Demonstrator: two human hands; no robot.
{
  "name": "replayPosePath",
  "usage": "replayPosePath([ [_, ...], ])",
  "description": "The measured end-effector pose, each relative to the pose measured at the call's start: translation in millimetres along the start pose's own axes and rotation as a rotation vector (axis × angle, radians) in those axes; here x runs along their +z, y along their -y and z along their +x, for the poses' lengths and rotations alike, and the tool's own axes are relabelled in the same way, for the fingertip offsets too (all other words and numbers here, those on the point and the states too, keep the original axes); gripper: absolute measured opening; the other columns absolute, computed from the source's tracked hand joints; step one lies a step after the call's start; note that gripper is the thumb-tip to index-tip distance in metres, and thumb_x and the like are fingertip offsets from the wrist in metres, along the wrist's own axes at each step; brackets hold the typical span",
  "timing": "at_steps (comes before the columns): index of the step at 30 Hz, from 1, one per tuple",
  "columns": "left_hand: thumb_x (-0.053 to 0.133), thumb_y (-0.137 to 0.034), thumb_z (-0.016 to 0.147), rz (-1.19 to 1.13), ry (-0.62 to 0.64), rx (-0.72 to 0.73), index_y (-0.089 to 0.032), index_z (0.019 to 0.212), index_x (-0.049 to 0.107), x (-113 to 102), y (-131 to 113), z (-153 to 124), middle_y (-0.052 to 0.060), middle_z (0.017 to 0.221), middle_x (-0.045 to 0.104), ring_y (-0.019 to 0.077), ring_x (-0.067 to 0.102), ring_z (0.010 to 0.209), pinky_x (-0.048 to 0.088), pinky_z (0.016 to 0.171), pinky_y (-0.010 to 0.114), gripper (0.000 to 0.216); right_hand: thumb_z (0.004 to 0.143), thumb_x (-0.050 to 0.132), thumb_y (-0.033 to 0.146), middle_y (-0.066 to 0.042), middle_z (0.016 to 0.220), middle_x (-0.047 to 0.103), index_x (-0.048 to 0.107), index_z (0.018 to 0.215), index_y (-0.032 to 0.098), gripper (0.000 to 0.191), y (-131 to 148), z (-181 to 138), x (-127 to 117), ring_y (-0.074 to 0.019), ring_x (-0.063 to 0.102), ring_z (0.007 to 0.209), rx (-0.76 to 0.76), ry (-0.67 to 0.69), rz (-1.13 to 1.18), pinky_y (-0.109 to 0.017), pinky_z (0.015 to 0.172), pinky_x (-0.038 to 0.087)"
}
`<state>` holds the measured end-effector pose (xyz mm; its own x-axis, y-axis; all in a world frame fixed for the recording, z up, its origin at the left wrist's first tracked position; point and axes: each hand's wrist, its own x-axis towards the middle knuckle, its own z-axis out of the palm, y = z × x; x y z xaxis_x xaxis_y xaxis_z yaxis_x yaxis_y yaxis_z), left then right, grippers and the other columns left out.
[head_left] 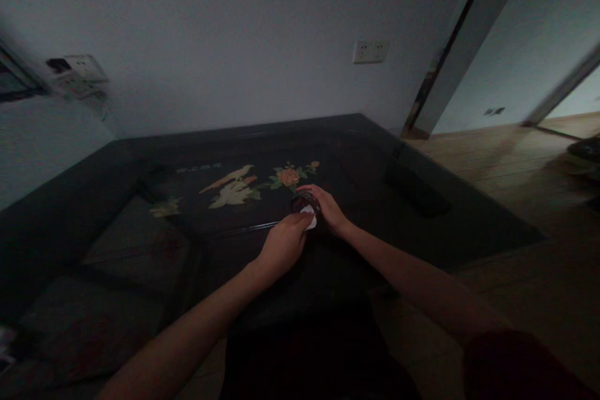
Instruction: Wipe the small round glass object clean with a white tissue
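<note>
Over the dark glass-topped table (pixel 337 162), both my hands meet around a small dark round object (pixel 298 202) with a shiny curved rim. It may be a cup or a small bowl; the dim light hides its exact kind. My left hand (pixel 285 239) is closed, pinching a piece of white tissue or cloth (pixel 310 221) against the object's near side. From the right, my right hand (pixel 328 209) curls round the object's far and right side, fingers bent over it. Part of the object is hidden by my fingers.
A bird-and-flower picture (pixel 234 190) decorates the tabletop. Toward the right on the table lies a dark oblong shape (pixel 417 184). Behind is a wall with sockets (pixel 370 52); more sockets and a plug (pixel 77 75) are at the left. The tiled floor (pixel 473 159) extends to the right.
</note>
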<state>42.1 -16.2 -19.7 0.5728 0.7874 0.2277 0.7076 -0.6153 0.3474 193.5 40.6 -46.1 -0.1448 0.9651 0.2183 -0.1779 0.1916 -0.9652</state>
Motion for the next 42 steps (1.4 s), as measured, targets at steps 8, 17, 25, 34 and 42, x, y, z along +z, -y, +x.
replayPosePath([
  [8,0.043,-0.010,0.079,-0.724,-0.081,-0.269,-0.009,0.093,0.065,8,-4,6,0.005,0.086,0.070,0.0186,0.064,0.080,0.051,0.073,0.027,0.027,0.086,0.049,0.058,-0.003,0.088,0.070,0.066,0.101,0.022,0.042,0,-3,5,-0.0189,0.063,0.081,-0.005,-0.025,0.074,-0.031,0.075,0.049],
  [17,0.044,-0.008,0.087,0.129,-0.001,0.058,-0.014,0.126,0.054,-5,-2,-1,0.012,0.126,0.061,0.0229,0.055,0.117,0.048,0.096,0.036,0.040,0.083,0.051,0.063,-0.003,0.078,0.072,0.068,0.098,0.021,0.048,3,1,4,-0.0181,0.065,0.072,0.110,-0.025,0.213,-0.031,0.073,0.048],
  [25,0.042,-0.009,0.091,0.395,0.015,0.043,-0.017,0.123,0.056,-9,-4,-1,0.010,0.124,0.061,0.0232,0.054,0.117,0.052,0.088,0.035,0.037,0.083,0.051,0.064,-0.002,0.077,0.072,0.068,0.097,0.021,0.048,6,1,3,-0.0185,0.065,0.073,0.171,-0.005,0.223,-0.031,0.070,0.047],
  [34,0.046,-0.007,0.081,-0.360,-0.076,-0.115,-0.009,0.103,0.063,6,-6,2,0.010,0.102,0.067,0.0206,0.061,0.095,0.049,0.089,0.034,0.028,0.080,0.053,0.068,-0.003,0.080,0.072,0.070,0.097,0.021,0.053,2,-1,5,-0.0182,0.064,0.075,0.069,0.015,0.124,-0.031,0.073,0.047],
  [42,0.044,-0.013,0.086,-0.424,-0.093,-0.164,-0.010,0.100,0.063,9,-6,1,0.008,0.093,0.069,0.0191,0.064,0.085,0.051,0.081,0.031,0.024,0.081,0.051,0.065,-0.003,0.080,0.071,0.068,0.099,0.020,0.051,3,0,5,-0.0179,0.063,0.070,0.114,-0.045,0.173,-0.030,0.066,0.047],
])
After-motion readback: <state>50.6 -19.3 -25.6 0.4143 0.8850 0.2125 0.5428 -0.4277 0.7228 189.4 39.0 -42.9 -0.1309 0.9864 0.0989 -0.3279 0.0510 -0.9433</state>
